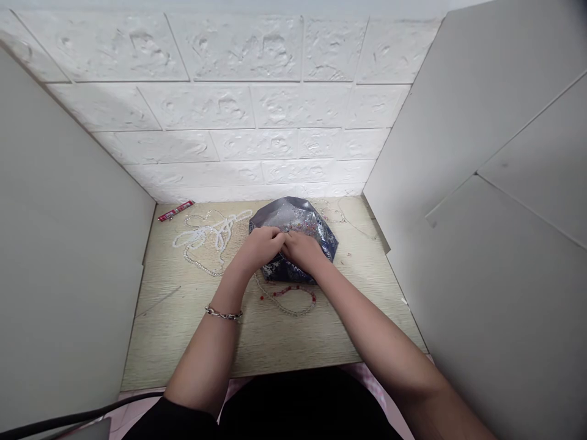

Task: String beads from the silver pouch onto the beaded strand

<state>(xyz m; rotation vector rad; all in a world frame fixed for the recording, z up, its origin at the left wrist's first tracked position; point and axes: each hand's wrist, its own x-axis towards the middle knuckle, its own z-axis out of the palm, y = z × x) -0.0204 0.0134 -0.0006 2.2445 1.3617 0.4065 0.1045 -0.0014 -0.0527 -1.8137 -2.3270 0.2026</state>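
Note:
A shiny dark blue patterned pouch (302,223) lies near the back of the wooden table (192,342). Both of my hands rest on its near side, touching each other. My left hand (260,245), with a chain bracelet at the wrist, has its fingers curled and pinched on the pouch's top edge. My right hand (301,250) is closed on the same edge beside it. A thin necklace with red beads (288,299) lies on the table just in front of the pouch, partly under my wrists.
A tangle of white pearl strands (208,235) lies left of the pouch, and a small red strip (175,211) sits at the back left. A fine chain (339,215) lies at the back right. Grey panels wall both sides; white brick wall behind.

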